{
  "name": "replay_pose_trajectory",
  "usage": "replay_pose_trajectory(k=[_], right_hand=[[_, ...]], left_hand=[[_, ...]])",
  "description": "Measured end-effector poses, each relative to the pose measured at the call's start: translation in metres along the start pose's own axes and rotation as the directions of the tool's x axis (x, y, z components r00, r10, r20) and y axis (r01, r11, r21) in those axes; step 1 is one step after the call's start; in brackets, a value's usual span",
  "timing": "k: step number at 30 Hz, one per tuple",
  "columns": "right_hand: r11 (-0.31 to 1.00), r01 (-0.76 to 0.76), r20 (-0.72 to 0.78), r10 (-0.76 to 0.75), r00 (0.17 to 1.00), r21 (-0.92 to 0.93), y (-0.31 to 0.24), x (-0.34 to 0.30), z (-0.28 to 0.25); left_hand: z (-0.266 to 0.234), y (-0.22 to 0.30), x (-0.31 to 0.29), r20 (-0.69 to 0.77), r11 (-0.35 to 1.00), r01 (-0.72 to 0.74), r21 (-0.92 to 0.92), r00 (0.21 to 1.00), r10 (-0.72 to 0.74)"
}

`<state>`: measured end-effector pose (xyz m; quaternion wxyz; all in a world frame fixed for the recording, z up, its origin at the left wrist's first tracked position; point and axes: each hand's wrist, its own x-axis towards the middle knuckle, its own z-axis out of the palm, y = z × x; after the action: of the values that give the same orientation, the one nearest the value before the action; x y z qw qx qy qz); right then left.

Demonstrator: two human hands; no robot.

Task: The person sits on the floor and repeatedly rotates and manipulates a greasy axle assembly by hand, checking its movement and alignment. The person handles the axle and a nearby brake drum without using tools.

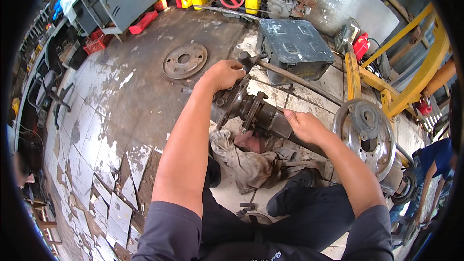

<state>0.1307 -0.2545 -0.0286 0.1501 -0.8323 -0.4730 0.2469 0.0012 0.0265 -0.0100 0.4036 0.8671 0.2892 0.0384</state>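
A dark, greasy vehicle axle (275,122) lies across in front of me, with a bolted flange (233,102) near its left end. My left hand (224,75) is at the top of that flange, its fingers curled together; what they pinch is hidden. Just beside them is the thick, knobbed end of a long metal rod (302,85), which runs behind the axle toward the right. My right hand (308,126) grips the axle's tube, thumb on top and the other fingers mostly out of sight. A round metal hub plate (341,124) stands at the axle's right part.
A crumpled grey rag (241,162) lies below the axle. On the floor beyond are a round drilled plate (174,67) and a dark metal box (296,43). A yellow frame (354,76) stands at right, with another person (432,164) nearby. Broken tiles (113,217) lie at lower left.
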Motion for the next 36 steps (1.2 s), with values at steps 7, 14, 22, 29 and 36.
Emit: replay_pose_trajectory(k=[7, 14, 22, 29, 36], right_hand=[[0.998, -0.064, 0.072, 0.065, 0.995, -0.017, 0.006, 0.007, -0.003], [0.997, 0.065, -0.045, -0.063, 0.997, 0.031, 0.019, 0.009, 0.011], [0.993, 0.084, -0.059, -0.079, 0.995, 0.084, 0.006, 0.001, 0.01], [0.997, 0.029, 0.023, -0.03, 0.999, 0.068, -0.011, -0.005, -0.002], [0.998, -0.058, 0.045, 0.059, 0.997, -0.02, 0.001, 0.004, -0.005]], left_hand=[[-0.001, 0.0, 0.0, -0.017, 1.0, 0.002, 0.003, 1.0, -0.002], [0.0, 0.001, 0.002, -0.023, 0.999, -0.024, 0.024, 0.999, 0.024], [-0.002, 0.003, 0.001, 0.014, 0.999, 0.034, -0.002, 0.999, -0.034], [-0.002, 0.001, -0.006, -0.004, 0.999, 0.045, -0.001, 0.999, -0.045], [-0.003, 0.013, -0.006, 0.0, 1.0, 0.03, 0.003, 1.0, -0.03]])
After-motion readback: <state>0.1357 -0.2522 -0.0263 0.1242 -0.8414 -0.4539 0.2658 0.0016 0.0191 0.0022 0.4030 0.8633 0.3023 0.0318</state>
